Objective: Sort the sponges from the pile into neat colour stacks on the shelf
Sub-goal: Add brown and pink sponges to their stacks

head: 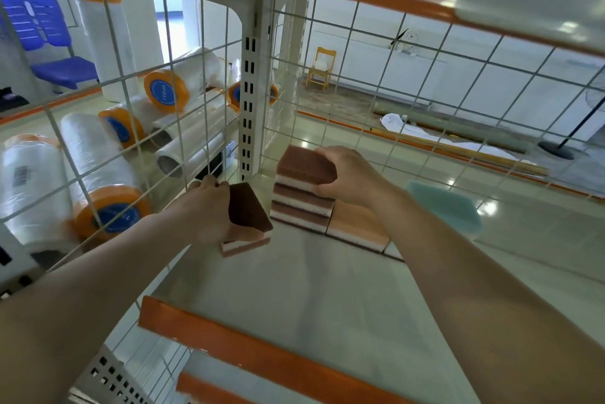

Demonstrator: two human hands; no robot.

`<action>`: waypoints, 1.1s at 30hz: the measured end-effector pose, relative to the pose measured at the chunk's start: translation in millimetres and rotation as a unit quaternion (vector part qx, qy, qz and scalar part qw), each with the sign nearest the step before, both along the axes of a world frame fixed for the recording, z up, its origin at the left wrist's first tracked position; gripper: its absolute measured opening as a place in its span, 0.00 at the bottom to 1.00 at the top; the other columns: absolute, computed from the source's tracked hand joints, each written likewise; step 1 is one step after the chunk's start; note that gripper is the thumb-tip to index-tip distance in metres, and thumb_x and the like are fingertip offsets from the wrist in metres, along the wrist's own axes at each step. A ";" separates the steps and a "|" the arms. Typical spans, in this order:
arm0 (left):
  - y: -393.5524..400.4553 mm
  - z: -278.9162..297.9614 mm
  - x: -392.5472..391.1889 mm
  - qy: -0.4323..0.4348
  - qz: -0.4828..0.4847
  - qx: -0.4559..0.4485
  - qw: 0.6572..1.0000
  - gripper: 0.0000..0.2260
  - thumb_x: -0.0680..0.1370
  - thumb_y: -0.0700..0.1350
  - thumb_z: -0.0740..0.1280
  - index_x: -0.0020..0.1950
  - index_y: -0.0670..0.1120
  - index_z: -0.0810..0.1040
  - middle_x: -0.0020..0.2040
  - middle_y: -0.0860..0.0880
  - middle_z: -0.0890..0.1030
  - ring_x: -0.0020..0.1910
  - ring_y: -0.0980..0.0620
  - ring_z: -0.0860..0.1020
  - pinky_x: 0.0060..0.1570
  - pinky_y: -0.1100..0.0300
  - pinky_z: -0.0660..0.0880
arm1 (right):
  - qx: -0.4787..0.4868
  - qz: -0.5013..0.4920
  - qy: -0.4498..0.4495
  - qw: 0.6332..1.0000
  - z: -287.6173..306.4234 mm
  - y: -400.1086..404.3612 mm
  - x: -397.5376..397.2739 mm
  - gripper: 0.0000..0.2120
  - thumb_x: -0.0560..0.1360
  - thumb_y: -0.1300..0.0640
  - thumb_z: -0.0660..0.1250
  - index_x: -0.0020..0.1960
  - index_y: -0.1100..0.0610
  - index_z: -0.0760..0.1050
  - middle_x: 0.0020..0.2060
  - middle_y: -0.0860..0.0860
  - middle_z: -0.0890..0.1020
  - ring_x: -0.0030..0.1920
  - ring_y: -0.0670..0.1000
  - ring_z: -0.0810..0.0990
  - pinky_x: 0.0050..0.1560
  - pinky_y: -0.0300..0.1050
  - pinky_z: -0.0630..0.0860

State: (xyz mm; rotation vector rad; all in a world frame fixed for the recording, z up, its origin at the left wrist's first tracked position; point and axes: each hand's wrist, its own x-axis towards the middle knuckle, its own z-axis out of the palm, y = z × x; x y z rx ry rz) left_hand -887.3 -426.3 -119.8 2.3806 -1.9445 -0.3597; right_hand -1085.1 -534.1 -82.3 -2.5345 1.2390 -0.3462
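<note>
The shelf [294, 289], edged in orange and backed by a wire grid [360, 76], carries a stack of brown sponges [302, 204] near its back, with an orange sponge [357, 227] touching its right side. The right hand [347, 174] grips the stack's top sponge. The left hand [206, 210] holds a dark brown sponge [247, 217], tilted, just left of the stack. Bare shelf lies in front.

Roll end label [162, 91]: reads "110cm", white print on blue disc.
Nearest roll's end label [115, 215]: print blurred, illegible.
Barcode sticker [23, 174]: digits unreadable.
</note>
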 end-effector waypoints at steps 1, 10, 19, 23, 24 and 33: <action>0.9 -0.1 -1.2 0.006 0.000 -0.002 1.000 0.43 0.62 0.72 0.65 0.68 0.45 0.66 0.60 0.46 0.69 0.56 0.48 0.71 0.54 0.56 0.73 | -0.002 0.004 0.002 1.000 0.0 1.7 -1.9 0.25 0.70 0.57 0.71 0.66 0.56 0.70 0.57 0.53 0.75 0.58 0.53 0.72 0.56 0.43 0.70; 17.0 -1.8 -14.3 0.001 0.001 -0.004 1.000 0.40 0.64 0.70 0.67 0.65 0.45 0.68 0.57 0.47 0.69 0.52 0.50 0.69 0.53 0.57 0.72 | 0.004 -0.010 0.012 1.000 -1.0 21.6 -17.0 0.34 0.72 0.56 0.70 0.74 0.53 0.59 0.71 0.50 0.65 0.71 0.50 0.62 0.66 0.40 0.60; 33.5 -6.6 -23.4 0.075 0.030 -0.034 0.996 0.30 0.63 0.69 0.70 0.57 0.53 0.72 0.54 0.49 0.73 0.46 0.53 0.72 0.43 0.61 0.69 | -0.029 -0.015 0.010 0.999 -12.5 46.8 -33.7 0.32 0.73 0.53 0.69 0.73 0.53 0.62 0.71 0.51 0.66 0.70 0.50 0.63 0.66 0.40 0.60; 38.8 -0.1 -30.6 0.121 0.032 -0.032 0.992 0.14 0.68 0.66 0.67 0.37 0.58 0.71 0.39 0.53 0.75 0.36 0.57 0.73 0.33 0.62 0.68 | -0.051 -0.008 0.009 0.999 -14.7 56.0 -42.1 0.29 0.72 0.56 0.69 0.71 0.53 0.66 0.70 0.50 0.68 0.70 0.50 0.64 0.65 0.39 0.60; 39.4 1.8 -32.9 0.118 0.040 -0.024 0.992 0.15 0.70 0.65 0.67 0.37 0.56 0.70 0.37 0.52 0.74 0.35 0.56 0.73 0.31 0.63 0.66 | -0.061 -0.007 0.013 0.998 -15.1 59.0 -43.7 0.29 0.72 0.57 0.69 0.71 0.52 0.66 0.70 0.50 0.68 0.70 0.50 0.64 0.66 0.39 0.60; 38.5 9.7 -39.3 0.161 0.057 0.005 0.985 0.21 0.72 0.65 0.64 0.37 0.46 0.72 0.34 0.49 0.73 0.32 0.54 0.71 0.29 0.62 0.62 | -0.052 0.030 0.042 0.997 -26.0 74.4 -42.3 0.32 0.69 0.51 0.70 0.71 0.50 0.66 0.67 0.50 0.71 0.68 0.51 0.67 0.67 0.49 0.67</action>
